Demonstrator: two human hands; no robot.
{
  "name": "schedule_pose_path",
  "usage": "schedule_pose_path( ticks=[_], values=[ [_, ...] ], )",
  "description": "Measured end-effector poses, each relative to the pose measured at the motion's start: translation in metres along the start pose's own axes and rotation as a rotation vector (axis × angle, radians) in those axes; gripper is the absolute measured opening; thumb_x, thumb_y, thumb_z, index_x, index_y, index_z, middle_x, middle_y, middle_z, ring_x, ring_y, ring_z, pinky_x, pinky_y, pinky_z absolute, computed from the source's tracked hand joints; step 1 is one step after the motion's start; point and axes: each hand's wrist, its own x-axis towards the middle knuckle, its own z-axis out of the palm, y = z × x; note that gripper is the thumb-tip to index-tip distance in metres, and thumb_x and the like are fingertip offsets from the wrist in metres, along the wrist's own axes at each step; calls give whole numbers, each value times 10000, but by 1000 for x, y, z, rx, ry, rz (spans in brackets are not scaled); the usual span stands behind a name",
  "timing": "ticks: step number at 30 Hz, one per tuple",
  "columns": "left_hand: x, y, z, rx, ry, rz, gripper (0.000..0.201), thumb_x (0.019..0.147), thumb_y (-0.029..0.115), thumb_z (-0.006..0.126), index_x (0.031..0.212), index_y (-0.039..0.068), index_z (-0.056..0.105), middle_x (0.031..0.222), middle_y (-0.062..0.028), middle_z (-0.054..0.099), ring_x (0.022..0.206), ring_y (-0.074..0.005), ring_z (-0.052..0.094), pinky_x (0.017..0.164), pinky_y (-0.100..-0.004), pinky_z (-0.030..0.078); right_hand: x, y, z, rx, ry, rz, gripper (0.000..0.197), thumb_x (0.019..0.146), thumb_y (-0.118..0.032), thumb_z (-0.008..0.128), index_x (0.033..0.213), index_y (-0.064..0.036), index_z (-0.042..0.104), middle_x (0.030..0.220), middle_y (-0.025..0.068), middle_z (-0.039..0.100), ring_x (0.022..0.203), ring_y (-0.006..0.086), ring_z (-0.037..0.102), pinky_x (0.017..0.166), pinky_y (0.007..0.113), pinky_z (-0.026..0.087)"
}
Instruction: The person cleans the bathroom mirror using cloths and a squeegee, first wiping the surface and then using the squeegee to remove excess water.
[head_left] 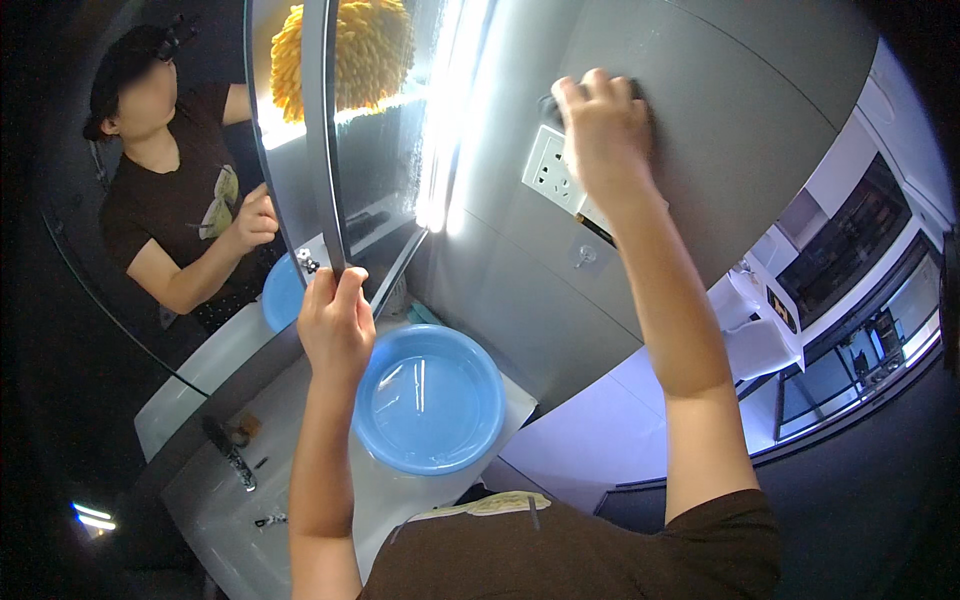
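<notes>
My left hand (338, 325) pinches the lower edge of a mirrored cabinet door (325, 140), which stands swung out. Up at the right, my right hand (605, 135) presses a dark cloth (548, 108) against the grey wall (720, 130). Most of the cloth is hidden under the fingers and palm. Just below that hand is a white socket panel (550, 165), partly covered by my wrist. A shaggy yellow mitt (370, 50) shows on both sides of the door's edge; I cannot tell which part is reflection.
A blue basin (430, 400) with what looks like water stands on the white washbasin counter (385, 510). Left of it is a chrome tap (235, 455). A clear hook (585, 257) sticks to the wall. A bright light strip (445, 120) runs beside the cabinet.
</notes>
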Motion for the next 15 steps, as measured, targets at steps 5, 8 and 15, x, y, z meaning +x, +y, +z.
schedule_pose_path(
  ticks=[5,8,15],
  values=[
    [0,1,2,-20,-13,-1,287,701,-57,635,935,95,569,830,-86,518,749,-285,560,627,-396,458,-35,-31,36,-50,-75,-180,289,809,-157,627,1093,-171,581,1108,29,532,1040,203,502,823,344,425],
    [0,0,0,-11,-9,4,280,705,-56,631,933,94,570,826,-86,515,741,-282,557,622,-393,454,-54,-38,48,-62,-46,-286,237,803,-191,591,1035,-141,593,1080,19,536,1012,199,506,787,353,425],
    [0,-1,2,-23,-1,-4,271,708,-55,628,927,93,571,819,-86,514,737,-284,556,619,-394,452,-117,-75,74,254,-687,-332,203,762,-136,647,954,-69,655,1070,119,562,999,308,567,775,399,521]
  ],
)
